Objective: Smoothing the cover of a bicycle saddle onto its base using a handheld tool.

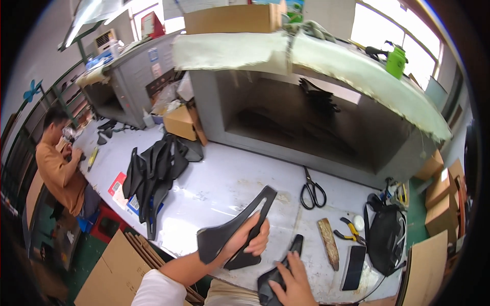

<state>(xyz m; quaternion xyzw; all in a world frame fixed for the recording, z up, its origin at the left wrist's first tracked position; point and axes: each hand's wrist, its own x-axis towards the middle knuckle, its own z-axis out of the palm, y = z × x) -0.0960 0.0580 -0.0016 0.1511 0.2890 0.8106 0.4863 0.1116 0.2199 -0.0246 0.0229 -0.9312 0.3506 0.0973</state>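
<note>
My left hand [250, 238] is closed around a thin black saddle-shaped piece [219, 235], like a bicycle saddle cover, with a long slot. It is raised above the white table, its narrow end toward the far right. Just right of it, my right hand [293, 285] grips a second dark piece, shaped like a bicycle saddle [267, 283], at the near table edge. Its narrow nose points away from me, and my palm and fingers hide part of it. A heap of similar black pieces [155, 171] lies to the left on the table.
Black-handled scissors [313, 195], a worn wooden stick [328, 244], yellow-handled pliers [350, 231], a phone [353, 268] and a black bag [386, 234] lie right. A grey open-fronted box [209, 107] stands behind. At far left a person [64, 163] works. Cardboard [115, 270] leans near left.
</note>
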